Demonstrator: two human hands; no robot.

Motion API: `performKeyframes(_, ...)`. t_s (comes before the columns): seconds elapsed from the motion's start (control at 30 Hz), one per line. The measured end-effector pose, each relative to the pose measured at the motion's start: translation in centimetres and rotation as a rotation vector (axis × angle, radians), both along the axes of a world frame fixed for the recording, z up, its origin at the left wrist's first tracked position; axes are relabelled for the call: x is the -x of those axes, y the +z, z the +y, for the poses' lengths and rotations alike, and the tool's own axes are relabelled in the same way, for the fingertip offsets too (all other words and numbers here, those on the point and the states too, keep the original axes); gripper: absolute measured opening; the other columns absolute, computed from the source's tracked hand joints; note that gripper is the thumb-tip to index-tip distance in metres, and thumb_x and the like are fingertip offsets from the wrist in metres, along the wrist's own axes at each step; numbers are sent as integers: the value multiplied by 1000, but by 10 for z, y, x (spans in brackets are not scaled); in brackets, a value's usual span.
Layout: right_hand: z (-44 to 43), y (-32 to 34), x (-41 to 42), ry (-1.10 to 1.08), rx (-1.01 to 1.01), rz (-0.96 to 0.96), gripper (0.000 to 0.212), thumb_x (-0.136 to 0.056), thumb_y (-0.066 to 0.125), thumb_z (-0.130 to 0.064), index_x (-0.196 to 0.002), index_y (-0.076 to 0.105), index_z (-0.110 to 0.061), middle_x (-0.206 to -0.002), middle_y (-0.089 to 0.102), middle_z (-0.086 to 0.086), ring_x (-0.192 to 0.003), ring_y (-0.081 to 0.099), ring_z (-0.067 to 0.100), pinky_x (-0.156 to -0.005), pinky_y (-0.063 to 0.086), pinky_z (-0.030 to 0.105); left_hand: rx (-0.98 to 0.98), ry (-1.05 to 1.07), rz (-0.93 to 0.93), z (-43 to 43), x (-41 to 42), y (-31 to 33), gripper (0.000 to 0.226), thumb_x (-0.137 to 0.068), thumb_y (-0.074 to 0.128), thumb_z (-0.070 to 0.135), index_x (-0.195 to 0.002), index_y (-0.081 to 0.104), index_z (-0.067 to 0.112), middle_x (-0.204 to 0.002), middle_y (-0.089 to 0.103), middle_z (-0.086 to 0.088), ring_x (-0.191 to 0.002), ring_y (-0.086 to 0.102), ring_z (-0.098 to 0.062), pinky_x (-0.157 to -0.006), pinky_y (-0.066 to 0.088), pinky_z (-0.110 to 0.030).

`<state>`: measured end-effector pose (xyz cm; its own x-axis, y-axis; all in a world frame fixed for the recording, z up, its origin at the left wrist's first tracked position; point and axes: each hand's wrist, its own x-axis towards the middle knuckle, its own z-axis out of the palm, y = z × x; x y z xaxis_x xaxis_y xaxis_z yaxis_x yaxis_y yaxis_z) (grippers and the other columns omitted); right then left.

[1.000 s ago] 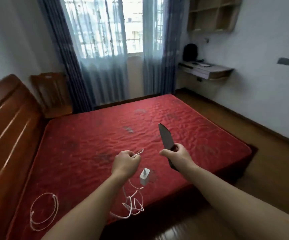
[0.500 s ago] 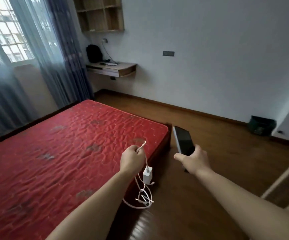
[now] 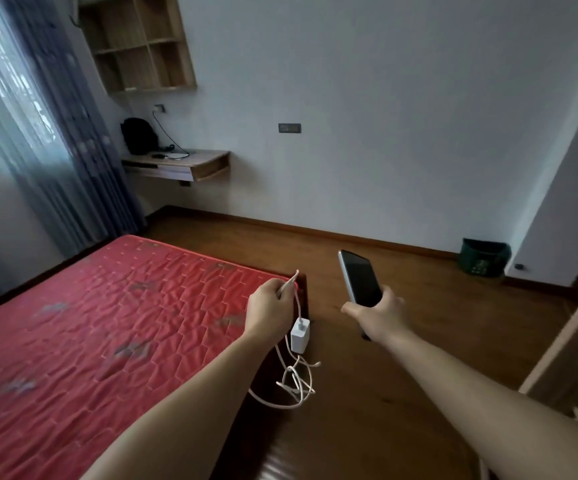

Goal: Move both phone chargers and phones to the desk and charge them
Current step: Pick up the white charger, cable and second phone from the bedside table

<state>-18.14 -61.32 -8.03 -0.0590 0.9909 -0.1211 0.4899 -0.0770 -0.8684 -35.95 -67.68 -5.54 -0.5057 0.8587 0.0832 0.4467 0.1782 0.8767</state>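
At the bed's (image 3: pixel 135 327) corner, open floor (image 3: pixel 426 306) ahead.
The left hand (image 3: pixel 270 306) pinches the cable (image 3: pixel 293 388), charger (image 3: pixel 300 336) dangling below; the right hand (image 3: pixel 381 315) has fingers wrapped round the phone (image 3: pixel 360 278); desk (image 3: pixel 194 164) well apart.

A red quilted mattress (image 3: pixel 107 323) fills the view at eight o'clock. At ten o'clock a wall-mounted wooden desk (image 3: pixel 207 157) carries a black bag (image 3: pixel 139 136) at its left end, a dark cable (image 3: pixel 171 142) trailing beside it. A green bin (image 3: pixel 483 259) stands on the wooden floor (image 3: pixel 419 323) at three o'clock.
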Motion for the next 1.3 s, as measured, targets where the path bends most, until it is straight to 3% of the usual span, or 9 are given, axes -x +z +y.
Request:
performKeyframes(0.07, 24, 3, -3, -5, -17, -4, 76, -65, 77, -44, -129, 47, -16, -119, 51, 10, -98, 57, 24, -69, 56, 34, -18, -25, 13, 22, -3, 4, 28, -96, 51, 32, -79, 65, 15, -62, 57, 4, -52, 48, -10, -52, 43, -31)
performKeyframes(0.23, 90, 5, 0, -12, -53, -36, 76, -67, 76, -45, -131, 44, -16, -123, 47, 10, -99, 55, 24, -79, 57, 41, -49, -95, 77, 93, 1, 10, 26, -98, 50, 29, -86, 67, 12, -63, 59, -1, -44, 43, -6, -44, 38, -22)
performKeyframes(0.33, 140, 2, 6, 1, -92, -37, 76, -68, 76, -45, -131, 44, -17, -121, 49, 9, -97, 56, 23, -71, 57, 35, -65, -104, 78, 148, 8, 4, 25, -98, 49, 28, -89, 67, 12, -69, 64, -8, -47, 44, -9, -45, 37, -25)
performKeyframes(0.47, 223, -7, 21, -11, -113, -33, 74, -65, 76, -45, -128, 47, -19, -116, 50, 8, -94, 58, 23, -63, 58, 33, -98, -116, 57, 232, 16, -7, 24, -99, 48, 27, -86, 66, 16, -61, 56, 4, -43, 42, -2, -40, 35, -16)
performKeyframes(0.53, 267, -10, 32, -39, -118, -40, 72, -66, 77, -43, -127, 47, -18, -115, 51, 8, -93, 58, 22, -62, 57, 32, -106, -130, 35, 277, 25, -9, 25, -99, 48, 30, -89, 67, 16, -61, 57, 5, -44, 44, -2, -43, 38, -18)
performKeyframes(0.67, 352, -6, 59, -116, -120, -109, 70, -67, 77, -41, -126, 45, -19, -117, 47, 7, -96, 55, 23, -74, 58, 42, -99, -142, -6, 366, 46, -6, 25, -99, 46, 31, -96, 69, 19, -62, 60, 3, -46, 45, -5, -45, 37, -23)
performKeyframes(0.87, 463, 8, 84, -48, -164, -53, 70, -60, 75, -44, -121, 52, -18, -112, 54, 6, -88, 57, 18, -59, 50, 28, -115, -140, -35, 477, 72, 11, 26, -100, 47, 31, -107, 69, 19, -70, 63, 6, -47, 44, -2, -42, 33, -11)
performKeyframes(1.07, 579, 9, 116, 60, -166, 36, 72, -51, 68, -54, -114, 53, -22, -106, 55, 2, -87, 59, 17, -53, 50, 25, -149, -28, -80, 586, 97, 12, 22, -99, 49, 32, -101, 68, 21, -73, 64, 2, -49, 46, -4, -42, 35, -12)
performKeyframes(1.3, 733, 2, 168, 238, -78, 182, 64, -58, 69, -47, -114, 54, -20, -108, 57, 8, -88, 60, 19, -48, 46, 20, -66, 212, -85, 725, 128, -2, 29, -101, 46, 31, -97, 70, 15, -68, 62, -2, -46, 44, -7, -38, 34, -14)
